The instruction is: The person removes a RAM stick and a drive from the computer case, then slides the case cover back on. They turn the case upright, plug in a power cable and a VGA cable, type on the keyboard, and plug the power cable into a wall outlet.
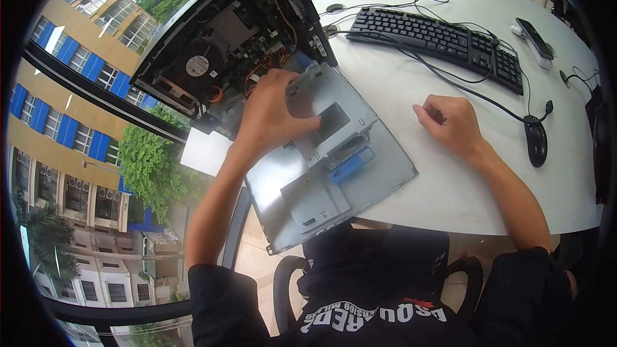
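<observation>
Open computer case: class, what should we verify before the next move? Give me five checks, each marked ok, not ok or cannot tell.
1. Computer case open: ok; its inside shows.
2. Hold of the left hand on the metal panel: cannot tell; partly hidden.
3. Orange wires clear of that hand: cannot tell; they run close by.
4. Metal panel fully over the table: not ok; a corner juts past the edge.
5. Right hand, keyboard and mouse clear of the panel: ok; all sit apart.

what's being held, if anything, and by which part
The left hand is over the silver metal bracket, thumb near its dark slot; whether it grips cannot be told. The right hand is loosely curled, nothing visible in it.
</observation>
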{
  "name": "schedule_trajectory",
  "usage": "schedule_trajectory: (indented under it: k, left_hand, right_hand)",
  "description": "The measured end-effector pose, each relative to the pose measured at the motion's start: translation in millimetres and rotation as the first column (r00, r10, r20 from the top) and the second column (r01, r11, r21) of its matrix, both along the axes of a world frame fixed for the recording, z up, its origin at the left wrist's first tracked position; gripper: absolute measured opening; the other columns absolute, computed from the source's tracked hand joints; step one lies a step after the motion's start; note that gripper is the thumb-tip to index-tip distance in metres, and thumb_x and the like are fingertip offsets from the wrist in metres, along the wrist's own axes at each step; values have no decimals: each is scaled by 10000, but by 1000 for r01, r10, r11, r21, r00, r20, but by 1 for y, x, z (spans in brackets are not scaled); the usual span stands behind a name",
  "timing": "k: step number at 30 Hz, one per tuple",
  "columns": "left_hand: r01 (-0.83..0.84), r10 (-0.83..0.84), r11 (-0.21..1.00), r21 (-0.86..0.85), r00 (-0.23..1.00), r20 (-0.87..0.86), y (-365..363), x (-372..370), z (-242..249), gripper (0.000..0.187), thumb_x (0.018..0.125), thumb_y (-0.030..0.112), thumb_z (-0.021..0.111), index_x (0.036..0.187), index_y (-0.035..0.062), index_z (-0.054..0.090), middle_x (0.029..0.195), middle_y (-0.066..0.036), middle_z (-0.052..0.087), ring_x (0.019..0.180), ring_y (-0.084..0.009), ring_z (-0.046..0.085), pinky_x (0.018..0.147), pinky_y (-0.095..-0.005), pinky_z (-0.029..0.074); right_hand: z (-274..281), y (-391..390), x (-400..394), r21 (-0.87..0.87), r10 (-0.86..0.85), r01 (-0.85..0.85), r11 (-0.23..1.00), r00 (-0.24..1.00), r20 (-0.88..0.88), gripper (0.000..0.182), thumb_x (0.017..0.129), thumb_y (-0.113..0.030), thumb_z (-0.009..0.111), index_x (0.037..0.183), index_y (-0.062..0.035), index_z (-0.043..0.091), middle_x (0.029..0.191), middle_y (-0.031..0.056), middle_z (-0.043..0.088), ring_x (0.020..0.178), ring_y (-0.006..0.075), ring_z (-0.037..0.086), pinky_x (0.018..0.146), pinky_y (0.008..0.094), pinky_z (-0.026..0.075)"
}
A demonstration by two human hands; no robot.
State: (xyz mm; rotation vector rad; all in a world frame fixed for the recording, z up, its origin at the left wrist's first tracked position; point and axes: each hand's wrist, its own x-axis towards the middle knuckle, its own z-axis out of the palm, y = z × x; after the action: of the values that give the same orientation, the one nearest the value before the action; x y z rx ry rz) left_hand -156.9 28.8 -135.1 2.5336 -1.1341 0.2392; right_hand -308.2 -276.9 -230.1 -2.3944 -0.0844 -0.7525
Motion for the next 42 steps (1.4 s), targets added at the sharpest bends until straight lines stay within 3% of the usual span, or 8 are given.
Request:
schedule_trajectory:
  k: [8, 11, 15, 21, 27, 28, 37, 42]
  left_hand:
    - [5, 125, 947, -320, 914, 387, 10, -38, 29, 727, 664, 216, 909, 1266, -11, 571, 1335, -187, 594, 1168, -340, 611, 981, -423, 497]
    - [-29, 205, 936, -351, 855, 475, 13, -51, 33, 761, 680, 250, 891, 1296, -6, 523, 1365, -190, 579, 1228, -349, 574, 1045, -452, 419]
    - [-6, 263, 886, -464, 830, 492, 19, -48, 32, 758, 687, 247, 894, 1301, 11, 518, 1387, -173, 571, 1234, -339, 573, 1065, -456, 389]
    - [-35, 272, 838, -544, 892, 362, 25, -61, 33, 979, 661, 254, 907, 1470, 21, 410, 1373, -168, 560, 1227, -339, 524, 1066, -454, 373]
    - [-33, 321, 802, -597, 866, 384, 31, -59, 17, 1183, 657, 240, 912, 1598, 27, 227, 1373, -169, 541, 1225, -343, 504, 1090, -474, 319]
    - [-46, 335, 789, -613, 868, 366, 30, -60, 14, 1191, 661, 240, 913, 1603, 23, 217, 1383, -171, 532, 1233, -344, 499, 1089, -478, 317]
    - [20, 389, 724, -689, 813, 433, 14, -73, -4, 1205, 705, 261, 932, 1618, -7, 193, 1434, -184, 485, 1303, -361, 437, 1091, -482, 316]
    - [23, 391, 773, -634, 770, 504, 14, -91, -4, 1079, 742, 241, 906, 1598, -9, 298, 1467, -201, 453, 1335, -369, 415, 1087, -460, 332]
  right_hand:
    - [13, 5, -4, 47, -33, 29, 998, 996, 88, 256, 938, -171, 718, 737, -17, 687, 625, 61, 682, 487, 146, 600, 490, 289, 444]
    - [44, 27, -15, 252, -63, 5, 968, 973, 222, 251, 960, -171, 703, 769, -9, 719, 643, 41, 702, 510, 100, 616, 495, 255, 449]
    - [85, 74, -39, 506, 158, -125, 853, 987, -22, 213, 990, -148, 652, 924, 41, 724, 775, 95, 751, 607, 110, 663, 571, 225, 498]
    - [104, 113, -50, 338, 160, -233, 912, 960, 230, 161, 963, -131, 694, 990, 21, 741, 793, 81, 763, 689, 128, 731, 628, 250, 563]
    - [116, 166, -65, 747, 456, -425, 511, 871, 184, 495, 977, -117, 673, 1391, 111, 524, 1348, 231, 636, 1266, 273, 637, 1046, 374, 536]
    - [118, 166, -64, 788, 570, -420, 450, 814, 108, 717, 978, -128, 679, 1528, 140, 305, 1572, 290, 388, 1475, 347, 412, 1203, 447, 381]
    - [101, 201, -29, 917, 448, -321, 238, 874, 190, 881, 945, -106, 676, 1574, 159, 120, 1640, 340, 209, 1560, 393, 226, 1262, 442, 245]
    - [111, 213, -22, 942, 361, -319, 99, 894, 265, 532, 933, -64, 631, 1403, 72, 422, 1340, 181, 547, 1280, 220, 528, 1107, 342, 408]
